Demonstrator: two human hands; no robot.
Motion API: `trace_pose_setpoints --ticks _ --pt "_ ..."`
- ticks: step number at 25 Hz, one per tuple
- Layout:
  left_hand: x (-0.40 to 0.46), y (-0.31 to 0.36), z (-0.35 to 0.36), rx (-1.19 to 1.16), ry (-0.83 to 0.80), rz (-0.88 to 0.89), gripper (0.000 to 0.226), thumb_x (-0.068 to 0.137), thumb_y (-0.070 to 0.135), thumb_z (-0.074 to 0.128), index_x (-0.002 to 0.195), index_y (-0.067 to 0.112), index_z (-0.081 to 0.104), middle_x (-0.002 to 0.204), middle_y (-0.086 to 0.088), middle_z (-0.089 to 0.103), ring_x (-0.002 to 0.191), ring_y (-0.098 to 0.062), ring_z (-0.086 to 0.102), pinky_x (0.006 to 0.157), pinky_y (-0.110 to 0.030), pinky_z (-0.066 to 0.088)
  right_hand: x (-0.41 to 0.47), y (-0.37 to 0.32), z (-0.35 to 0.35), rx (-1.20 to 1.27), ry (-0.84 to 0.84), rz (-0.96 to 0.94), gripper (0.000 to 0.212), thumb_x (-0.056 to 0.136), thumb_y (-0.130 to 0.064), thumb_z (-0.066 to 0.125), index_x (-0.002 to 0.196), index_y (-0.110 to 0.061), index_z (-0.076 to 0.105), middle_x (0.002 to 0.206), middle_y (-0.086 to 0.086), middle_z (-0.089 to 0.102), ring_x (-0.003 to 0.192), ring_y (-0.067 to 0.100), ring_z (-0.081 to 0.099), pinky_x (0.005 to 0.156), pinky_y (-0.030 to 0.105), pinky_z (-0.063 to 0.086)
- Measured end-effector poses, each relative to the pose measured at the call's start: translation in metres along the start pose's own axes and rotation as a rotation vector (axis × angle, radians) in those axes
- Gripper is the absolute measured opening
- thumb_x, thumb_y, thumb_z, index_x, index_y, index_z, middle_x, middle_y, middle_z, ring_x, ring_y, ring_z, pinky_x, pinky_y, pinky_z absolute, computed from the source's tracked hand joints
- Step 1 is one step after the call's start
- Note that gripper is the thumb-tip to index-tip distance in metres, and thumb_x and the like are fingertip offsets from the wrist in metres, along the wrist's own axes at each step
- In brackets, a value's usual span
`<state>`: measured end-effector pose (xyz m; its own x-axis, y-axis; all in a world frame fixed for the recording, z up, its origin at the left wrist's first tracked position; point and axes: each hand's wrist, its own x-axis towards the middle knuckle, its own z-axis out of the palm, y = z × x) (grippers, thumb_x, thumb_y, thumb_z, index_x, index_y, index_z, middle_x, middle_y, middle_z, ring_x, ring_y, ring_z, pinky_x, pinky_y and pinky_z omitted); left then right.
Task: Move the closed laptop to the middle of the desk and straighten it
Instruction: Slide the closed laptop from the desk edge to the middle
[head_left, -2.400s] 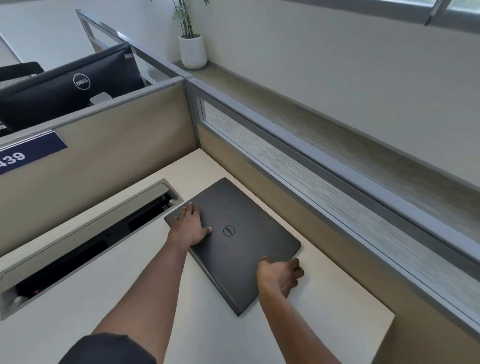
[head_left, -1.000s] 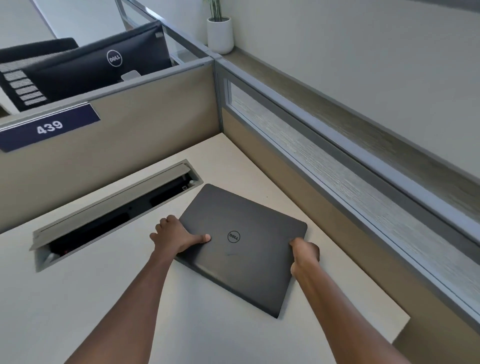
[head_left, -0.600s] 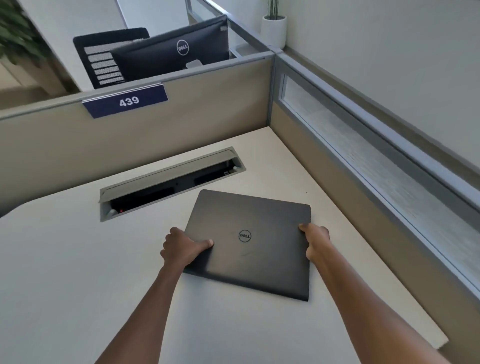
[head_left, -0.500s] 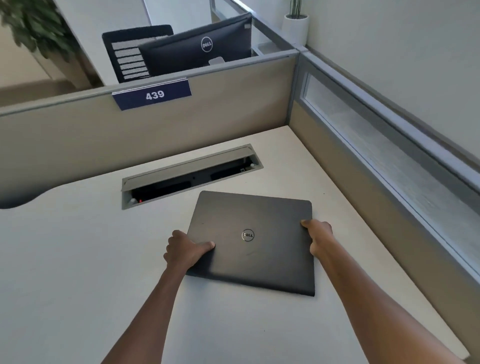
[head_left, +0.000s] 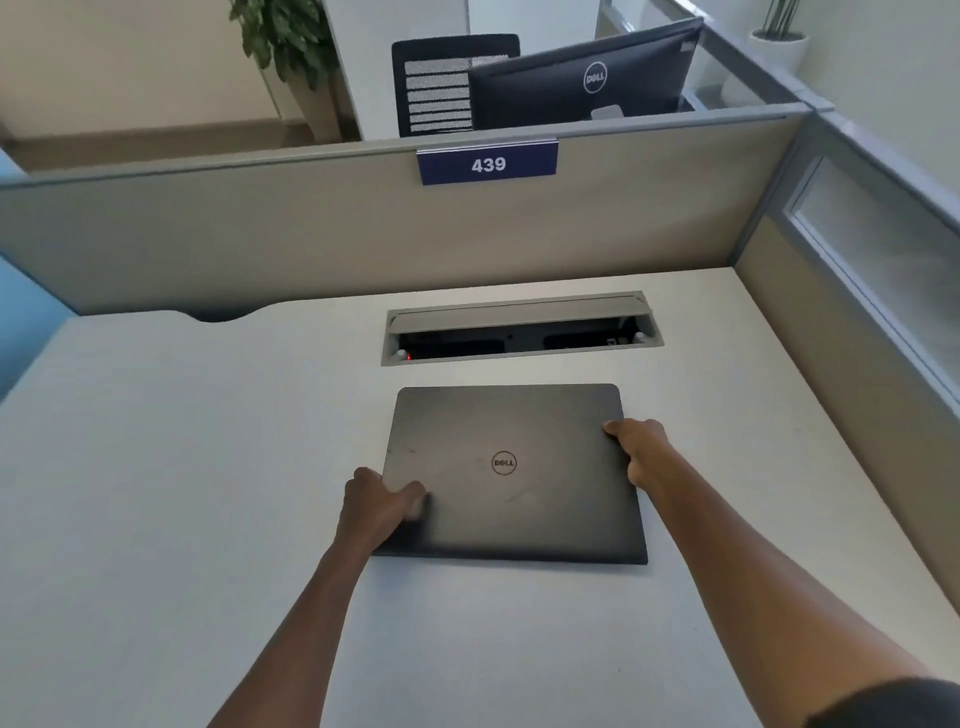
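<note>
The closed laptop (head_left: 511, 473) lies flat on the white tabletop (head_left: 182, 467). It sits just in front of the long cable slot (head_left: 519, 330) cut into the tabletop. Its back edge runs about even with that slot, so it looks straight. The lid is dark, with a round logo in the middle.

Both hands hold the laptop by its sides. The left hand (head_left: 376, 506) is at the left edge, near the front corner. Its thumb lies on top of the lid and its fingers curl around the edge, so the grip is pressed onto the laptop. This hand looks a little blurry. The right hand (head_left: 641, 449) is at the right edge, farther back. Its thumb touches the top of the lid and the other fingers fold down over the side. That grip is closed on the laptop too.

Behind the tabletop stands a tan wall panel (head_left: 311, 234) with a blue sign (head_left: 487, 163) that reads 439.
</note>
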<state>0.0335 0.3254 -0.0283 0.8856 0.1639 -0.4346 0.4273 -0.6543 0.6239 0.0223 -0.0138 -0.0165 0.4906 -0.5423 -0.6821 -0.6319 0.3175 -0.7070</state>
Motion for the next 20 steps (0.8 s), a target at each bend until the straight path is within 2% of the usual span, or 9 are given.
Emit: trace_pose_setpoints --ticks 4,8,11,13,14,16,18,20 --pt "0.004 -0.017 -0.015 -0.002 0.002 -0.011 0.050 0.065 0.046 0.075 0.077 0.010 0.043 0.079 -0.005 0.052 0.059 -0.020 0.048 0.052 -0.028 0.036 0.005 -0.008 0.027 -0.085 -0.021 -0.016 0.023 0.087 -0.009 0.068 0.099 -0.004 0.049 0.082 0.011 0.054 0.070 0.024 0.054 0.073 0.042 0.047" --pt "0.004 -0.022 -0.016 0.039 -0.004 -0.004 0.051 0.069 0.044 0.075 0.090 0.009 0.045 0.102 -0.013 0.056 0.073 -0.024 0.051 0.061 -0.031 0.039 0.012 -0.015 0.038 -0.126 -0.001 -0.033 0.026 0.087 -0.013 0.070 0.100 -0.004 0.049 0.090 0.012 0.054 0.083 0.028 0.055 0.076 0.040 0.045" --pt "0.003 -0.021 -0.015 0.060 0.020 0.009 0.054 0.067 0.041 0.075 0.097 0.006 0.048 0.108 -0.015 0.055 0.085 -0.031 0.059 0.070 -0.036 0.048 0.013 -0.013 0.041 -0.171 0.001 -0.041 0.017 0.085 -0.010 0.071 0.086 -0.004 0.056 0.086 0.011 0.057 0.075 0.025 0.057 0.075 0.039 0.045" --pt "0.001 -0.021 -0.014 0.081 0.031 0.025 0.057 0.066 0.039 0.078 0.101 0.005 0.049 0.108 -0.015 0.054 0.091 -0.035 0.062 0.077 -0.040 0.054 0.014 -0.010 0.041 -0.216 -0.002 -0.074 0.019 0.083 -0.006 0.071 0.071 -0.009 0.057 0.081 0.009 0.059 0.067 0.023 0.056 0.072 0.039 0.046" --pt "-0.001 -0.021 -0.014 0.089 0.033 0.031 0.058 0.065 0.038 0.079 0.103 0.005 0.049 0.109 -0.014 0.054 0.093 -0.035 0.062 0.079 -0.042 0.055 0.014 -0.009 0.040 -0.240 -0.005 -0.096 0.019 0.083 -0.005 0.071 0.070 -0.009 0.058 0.082 0.010 0.061 0.066 0.022 0.056 0.072 0.039 0.047" --pt "-0.004 -0.020 -0.013 0.106 0.034 0.034 0.061 0.065 0.036 0.079 0.108 0.006 0.048 0.112 -0.012 0.051 0.097 -0.035 0.062 0.084 -0.043 0.054 0.013 -0.005 0.037 -0.258 -0.025 -0.136 0.010 0.083 -0.004 0.070 0.081 -0.008 0.061 0.091 0.010 0.063 0.068 0.021 0.058 0.072 0.038 0.049" --pt "-0.006 -0.020 -0.012 0.120 0.035 0.043 0.063 0.065 0.035 0.080 0.111 0.005 0.048 0.114 -0.012 0.050 0.101 -0.035 0.060 0.088 -0.043 0.053 0.010 -0.001 0.035 -0.279 -0.058 -0.185 0.019 0.084 -0.006 0.070 0.098 -0.016 0.061 0.098 0.007 0.063 0.070 0.018 0.058 0.071 0.037 0.048" --pt "-0.008 -0.021 -0.012 0.117 0.026 0.053 0.064 0.066 0.035 0.080 0.113 0.005 0.048 0.116 -0.012 0.049 0.102 -0.035 0.059 0.090 -0.043 0.053 0.005 0.005 0.032 -0.318 -0.094 -0.232 0.031 0.085 -0.009 0.071 0.112 -0.017 0.060 0.103 0.004 0.062 0.074 0.017 0.059 0.069 0.036 0.048"
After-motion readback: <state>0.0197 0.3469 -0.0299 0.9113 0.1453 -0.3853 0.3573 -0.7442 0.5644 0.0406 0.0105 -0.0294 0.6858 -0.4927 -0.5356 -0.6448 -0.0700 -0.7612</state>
